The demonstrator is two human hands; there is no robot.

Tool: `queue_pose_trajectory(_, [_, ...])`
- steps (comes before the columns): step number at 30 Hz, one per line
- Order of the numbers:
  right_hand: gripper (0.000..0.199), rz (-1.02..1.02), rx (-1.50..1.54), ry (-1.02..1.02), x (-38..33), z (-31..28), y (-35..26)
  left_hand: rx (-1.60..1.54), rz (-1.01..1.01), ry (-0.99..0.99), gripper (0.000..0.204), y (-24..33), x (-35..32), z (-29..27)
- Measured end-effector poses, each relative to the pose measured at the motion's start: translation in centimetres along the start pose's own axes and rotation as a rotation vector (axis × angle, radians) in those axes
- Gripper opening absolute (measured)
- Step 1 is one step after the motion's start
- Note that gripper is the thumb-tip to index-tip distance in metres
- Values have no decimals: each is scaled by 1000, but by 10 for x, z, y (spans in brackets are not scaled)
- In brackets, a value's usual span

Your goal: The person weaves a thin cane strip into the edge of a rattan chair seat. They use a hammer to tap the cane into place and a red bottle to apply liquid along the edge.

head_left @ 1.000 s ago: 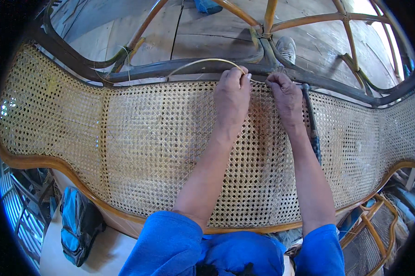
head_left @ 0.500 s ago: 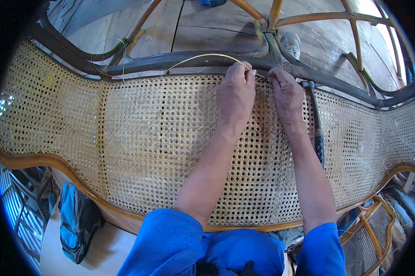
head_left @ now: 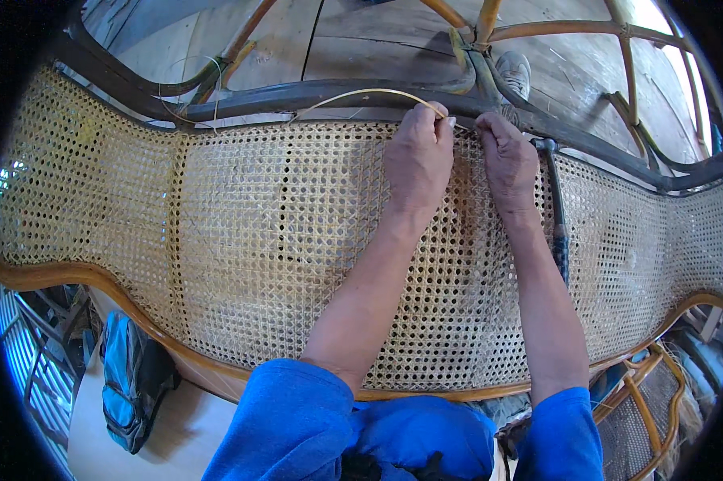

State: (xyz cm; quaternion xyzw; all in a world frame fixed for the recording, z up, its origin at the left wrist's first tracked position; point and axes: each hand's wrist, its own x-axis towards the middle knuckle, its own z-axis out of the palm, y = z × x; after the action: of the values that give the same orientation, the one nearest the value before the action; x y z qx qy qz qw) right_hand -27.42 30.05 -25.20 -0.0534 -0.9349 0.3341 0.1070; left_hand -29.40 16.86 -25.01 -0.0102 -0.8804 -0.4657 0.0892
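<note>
Along perforated cane webbing (head_left: pixel 241 216), thin arched strip (head_left: pixel 369 90) in left hand (head_left: pixel 419 156)

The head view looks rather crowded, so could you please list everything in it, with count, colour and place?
Woven cane panel: 1, tan, across the middle
Curved strip: 1, pale yellow, arching near the panel's far edge
Hammer-like tool: 1, dark, right of the right hand
Frame rail: 1, dark, along the far edge
Rim: 1, orange-brown, along the near edge
Poles: several, brown, top
Plank floor: 1, grey, top
Shoe: 1, grey, upper right
Backpack: 1, blue and black, lower left
Cane-filled frame: 1, brown, lower right
Shirt: 1, blue, bottom
Left hand: 1, bare, pinching the strip
Right hand: 1, bare, fingers curled, by the far edge
</note>
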Motion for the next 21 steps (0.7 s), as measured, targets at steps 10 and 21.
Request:
queue_pose_trajectory(10, [12, -47, -32, -24, 2, 1, 2, -46, -7, -13, 14, 0, -2, -1])
queue_pose_trajectory(21, [14, -30, -153, -13, 4, 8, 0, -159, 43, -68, 9, 3, -5, -4])
